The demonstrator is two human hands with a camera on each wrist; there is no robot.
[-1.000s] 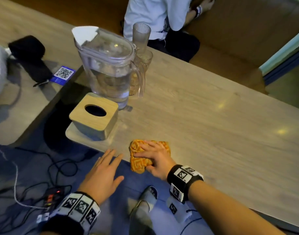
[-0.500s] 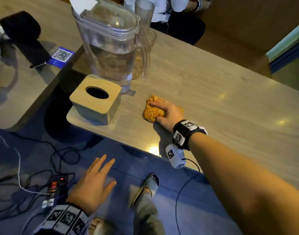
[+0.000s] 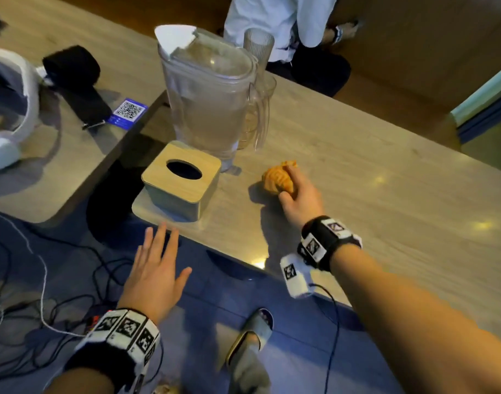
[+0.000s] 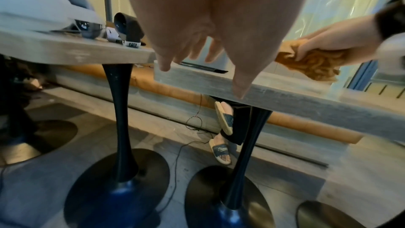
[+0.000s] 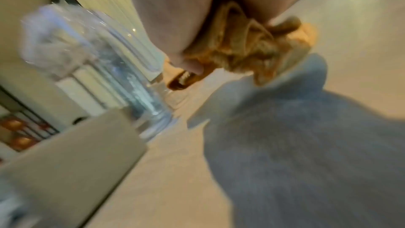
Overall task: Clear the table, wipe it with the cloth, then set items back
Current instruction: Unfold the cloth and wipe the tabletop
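Note:
An orange cloth (image 3: 277, 179) is bunched up in my right hand (image 3: 297, 193), which grips it on the wooden table (image 3: 385, 200), just right of the pitcher's base. The left wrist view shows the cloth (image 4: 315, 61) hanging crumpled from that hand over the table top. In the blurred right wrist view the cloth (image 5: 241, 48) fills the palm. My left hand (image 3: 155, 268) hovers with spread, straight fingers off the table's front edge, below the tissue box, holding nothing.
A clear water pitcher (image 3: 209, 109) stands at the table's left end with stacked glasses (image 3: 257, 46) behind it and a wooden-lidded tissue box (image 3: 181, 180) in front. A second table at left holds a black pouch (image 3: 73, 72) and a headset. Someone sits across the table. Cables lie on the floor.
My right hand slid the cloth from the front edge toward the pitcher, and now grips it bunched instead of pressing it flat. My left hand left the table edge and hovers just below it.

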